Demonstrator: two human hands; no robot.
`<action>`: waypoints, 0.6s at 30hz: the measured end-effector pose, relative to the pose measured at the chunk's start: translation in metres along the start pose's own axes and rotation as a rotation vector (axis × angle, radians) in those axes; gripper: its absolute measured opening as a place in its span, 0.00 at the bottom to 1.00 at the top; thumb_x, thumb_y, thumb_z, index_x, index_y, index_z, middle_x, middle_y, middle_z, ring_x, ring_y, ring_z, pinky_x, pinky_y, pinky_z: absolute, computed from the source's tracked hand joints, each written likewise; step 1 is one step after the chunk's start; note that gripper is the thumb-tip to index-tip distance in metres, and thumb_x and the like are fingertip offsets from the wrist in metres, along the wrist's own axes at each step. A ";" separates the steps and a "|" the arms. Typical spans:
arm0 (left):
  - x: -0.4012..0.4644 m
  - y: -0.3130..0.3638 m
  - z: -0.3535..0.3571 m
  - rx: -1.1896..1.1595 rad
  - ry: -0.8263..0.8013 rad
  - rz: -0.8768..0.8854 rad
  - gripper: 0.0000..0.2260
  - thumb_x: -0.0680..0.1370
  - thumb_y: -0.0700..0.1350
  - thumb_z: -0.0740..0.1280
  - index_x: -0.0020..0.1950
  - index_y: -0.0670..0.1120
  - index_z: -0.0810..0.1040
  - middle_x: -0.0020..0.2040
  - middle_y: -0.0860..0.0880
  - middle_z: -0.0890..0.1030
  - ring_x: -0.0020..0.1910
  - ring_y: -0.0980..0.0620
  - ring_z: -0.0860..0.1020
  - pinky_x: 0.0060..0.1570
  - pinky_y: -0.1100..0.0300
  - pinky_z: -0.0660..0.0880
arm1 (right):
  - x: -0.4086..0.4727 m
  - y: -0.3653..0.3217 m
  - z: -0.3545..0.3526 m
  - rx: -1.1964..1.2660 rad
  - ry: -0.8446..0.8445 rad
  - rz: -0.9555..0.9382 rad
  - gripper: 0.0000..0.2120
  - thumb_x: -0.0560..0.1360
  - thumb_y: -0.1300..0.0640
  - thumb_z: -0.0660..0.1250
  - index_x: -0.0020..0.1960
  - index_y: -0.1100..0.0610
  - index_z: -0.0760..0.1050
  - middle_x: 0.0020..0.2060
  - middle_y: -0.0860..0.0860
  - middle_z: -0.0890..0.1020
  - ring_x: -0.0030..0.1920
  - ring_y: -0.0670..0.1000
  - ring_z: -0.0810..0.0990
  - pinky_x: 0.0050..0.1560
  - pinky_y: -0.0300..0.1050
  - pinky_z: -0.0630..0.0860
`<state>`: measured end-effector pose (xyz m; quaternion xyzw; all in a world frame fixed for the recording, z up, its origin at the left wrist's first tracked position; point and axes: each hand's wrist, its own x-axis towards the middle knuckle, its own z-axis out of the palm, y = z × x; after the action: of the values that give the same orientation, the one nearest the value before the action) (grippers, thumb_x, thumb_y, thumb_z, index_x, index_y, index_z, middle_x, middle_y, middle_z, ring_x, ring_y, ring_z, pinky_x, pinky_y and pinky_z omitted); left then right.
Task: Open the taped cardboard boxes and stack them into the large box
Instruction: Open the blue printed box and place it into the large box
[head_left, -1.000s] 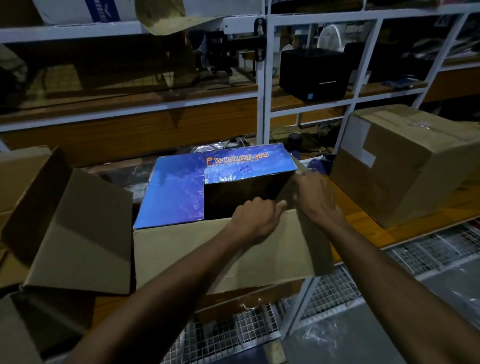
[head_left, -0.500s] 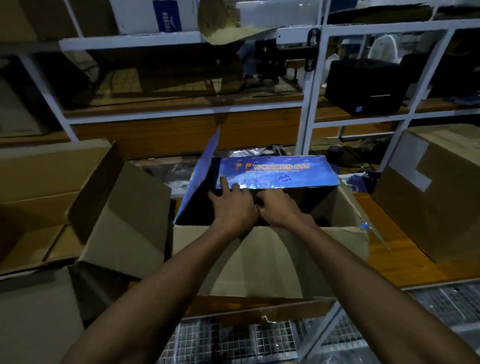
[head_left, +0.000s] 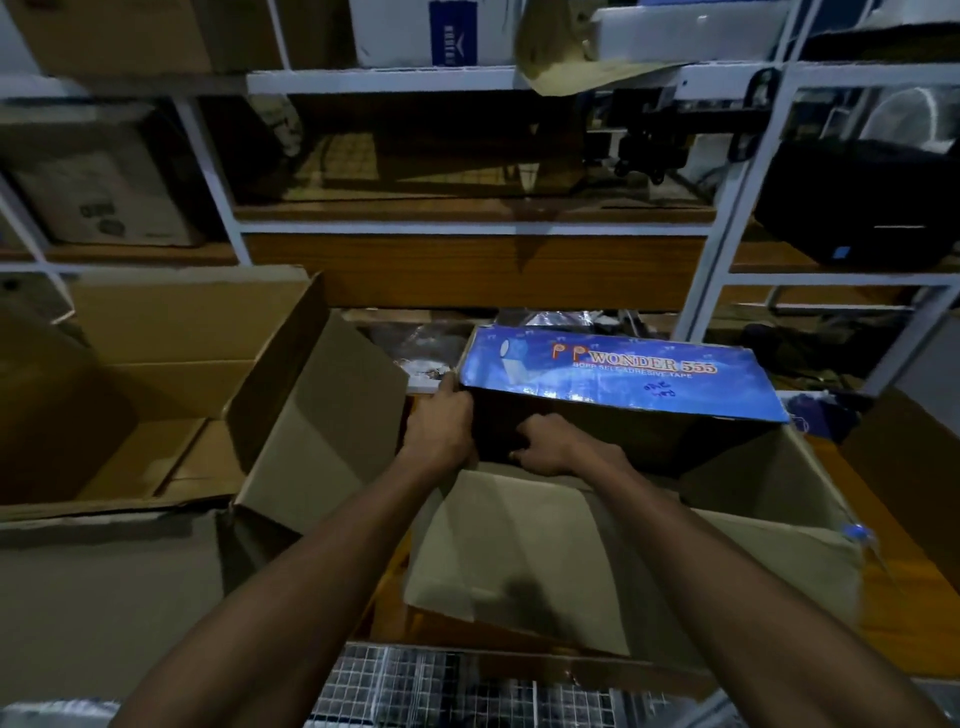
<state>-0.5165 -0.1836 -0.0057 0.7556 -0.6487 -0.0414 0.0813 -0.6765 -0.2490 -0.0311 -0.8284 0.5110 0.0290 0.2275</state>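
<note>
A: What crowds the head view?

B: A large open cardboard box (head_left: 171, 415) at left, its flap (head_left: 317, 421) raised beside the left hand (head_left: 441, 431); a black printer (head_left: 862, 202) on the white shelving (head_left: 384, 80).

A: And the hands?

B: The left hand grips the corner of the blue Wonder 555 flap (head_left: 618, 371); the right hand (head_left: 550, 447) curls over the dark rim of the opened tape carton (head_left: 623, 545); its fingertips are hidden inside.

A: The surface?

B: A wooden shelf board (head_left: 893, 597); wire mesh (head_left: 415, 686) below; the room is dim.

Dim white metal shelving (head_left: 727, 197)
</note>
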 end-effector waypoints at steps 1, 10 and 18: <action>-0.001 0.001 -0.001 0.030 -0.005 0.002 0.12 0.77 0.36 0.66 0.59 0.42 0.76 0.71 0.42 0.67 0.53 0.36 0.78 0.51 0.42 0.79 | 0.002 0.003 0.001 -0.008 -0.015 0.024 0.18 0.76 0.46 0.69 0.62 0.54 0.76 0.59 0.56 0.80 0.55 0.57 0.80 0.56 0.54 0.78; 0.008 0.020 0.006 0.259 0.197 0.064 0.16 0.79 0.46 0.67 0.66 0.43 0.75 0.79 0.33 0.56 0.79 0.33 0.54 0.71 0.37 0.61 | 0.006 0.017 -0.015 0.024 0.290 0.011 0.41 0.77 0.52 0.70 0.80 0.49 0.49 0.75 0.61 0.58 0.74 0.70 0.61 0.70 0.68 0.68; 0.058 0.028 0.008 0.068 0.127 0.121 0.32 0.81 0.54 0.63 0.80 0.42 0.56 0.81 0.34 0.39 0.80 0.32 0.44 0.77 0.36 0.51 | 0.042 0.035 -0.030 -0.062 0.330 0.045 0.50 0.77 0.51 0.69 0.81 0.47 0.33 0.81 0.53 0.39 0.80 0.65 0.41 0.76 0.68 0.53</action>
<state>-0.5362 -0.2455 -0.0065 0.7183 -0.6879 0.0334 0.0989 -0.6922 -0.3092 -0.0283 -0.8168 0.5588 -0.0868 0.1141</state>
